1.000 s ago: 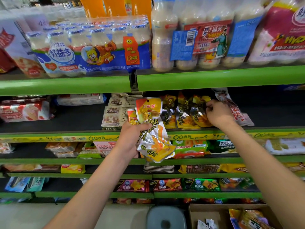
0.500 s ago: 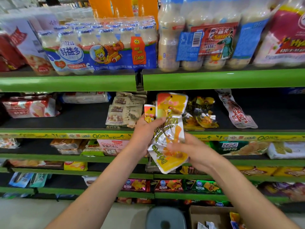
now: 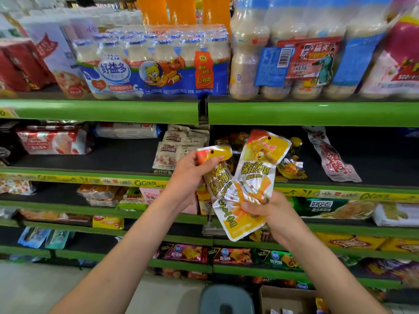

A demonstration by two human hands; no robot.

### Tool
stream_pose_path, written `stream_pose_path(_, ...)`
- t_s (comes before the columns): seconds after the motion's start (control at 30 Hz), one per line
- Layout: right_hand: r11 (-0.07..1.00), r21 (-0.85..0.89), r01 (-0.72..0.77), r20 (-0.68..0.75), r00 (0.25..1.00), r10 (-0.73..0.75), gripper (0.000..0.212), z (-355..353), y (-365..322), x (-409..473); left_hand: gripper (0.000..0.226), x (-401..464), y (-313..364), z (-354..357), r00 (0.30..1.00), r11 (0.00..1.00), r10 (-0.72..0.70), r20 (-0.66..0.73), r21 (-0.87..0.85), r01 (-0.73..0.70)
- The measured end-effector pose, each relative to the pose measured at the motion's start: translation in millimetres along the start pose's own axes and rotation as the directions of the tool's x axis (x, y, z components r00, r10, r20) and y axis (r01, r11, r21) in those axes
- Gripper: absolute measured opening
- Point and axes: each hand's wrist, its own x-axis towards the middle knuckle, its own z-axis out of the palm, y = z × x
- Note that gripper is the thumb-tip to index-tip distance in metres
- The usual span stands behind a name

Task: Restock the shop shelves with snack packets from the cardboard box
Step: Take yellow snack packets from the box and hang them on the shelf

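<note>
Our left hand [image 3: 189,177] grips one yellow snack packet [image 3: 216,175] by its upper edge; our right hand [image 3: 269,211] pinches the lower part of a second packet [image 3: 256,177], the two packets overlapping just in front of the green shelf lip [image 3: 90,179]. Open black shelf [image 3: 374,159] lies far right. The cardboard box [image 3: 288,300] sits low, near right.

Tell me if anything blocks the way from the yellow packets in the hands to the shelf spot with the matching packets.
Nothing visible does. The left hand and right hand hold two yellow snack packets just in front of the shelf. The matching packets lie right behind them, and the space between looks open.
</note>
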Motion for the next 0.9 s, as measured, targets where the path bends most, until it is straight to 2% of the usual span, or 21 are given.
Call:
stream_pose_path(0.1,1.000,0.021,-0.008,0.017,1.000,0.008,0.031,2,6,-1,0.010,-3,2,-1,0.987,0.972,0.134,-0.084,0.204,-0.115)
stream_pose_path(0.17,0.999,0.049,-0.015,0.026,1.000,0.014,0.037,3,9,0,0.007,-7,2,2,0.980,0.969,0.172,-0.099,0.198,-0.150)
stream_pose_path(0.23,0.997,0.070,0.028,0.007,1.000,-0.028,0.040,3,10,1,0.012,-10,2,3,0.991,0.996,0.082,-0.105,-0.015,-0.084)
stream_pose_path(0.3,0.991,0.095,0.097,-0.021,0.995,-0.096,0.034,3,8,1,0.026,-15,0,3,0.998,0.973,-0.057,0.011,-0.224,0.058)
stream_pose_path(0.37,0.986,0.066,0.154,-0.046,0.988,-0.151,0.032,5,7,2,0.039,-24,-8,4,0.978,0.975,-0.171,0.120,-0.125,0.185)
stream_pose_path(0.43,0.981,0.002,0.196,-0.068,0.978,-0.195,0.033,8,8,3,0.040,-33,-20,8,0.952,0.971,-0.240,0.189,0.038,0.237)
stream_pose_path(0.47,0.976,-0.026,0.216,-0.079,0.973,-0.217,0.035,11,9,4,0.040,-36,-26,10,0.948,0.967,-0.254,0.191,0.066,0.246)
stream_pose_path(0.57,0.969,-0.093,0.228,-0.079,0.969,-0.236,0.027,16,13,3,0.042,-39,-36,11,0.959,0.967,-0.256,0.124,0.049,0.251)
stream_pose_path(0.63,0.983,-0.111,0.145,-0.095,0.983,-0.156,0.013,19,14,4,0.040,-35,-39,7,0.968,0.970,-0.241,0.074,0.021,0.240)
stream_pose_path(0.73,0.991,-0.114,0.073,-0.084,0.993,-0.083,0.023,17,13,6,0.042,-31,-38,0,0.977,0.979,-0.204,0.059,0.032,0.202)
stream_pose_path(0.9,0.966,-0.192,0.173,-0.139,0.970,-0.201,0.038,11,5,6,0.042,-28,-27,-10,0.980,0.983,-0.157,0.121,0.114,0.143)
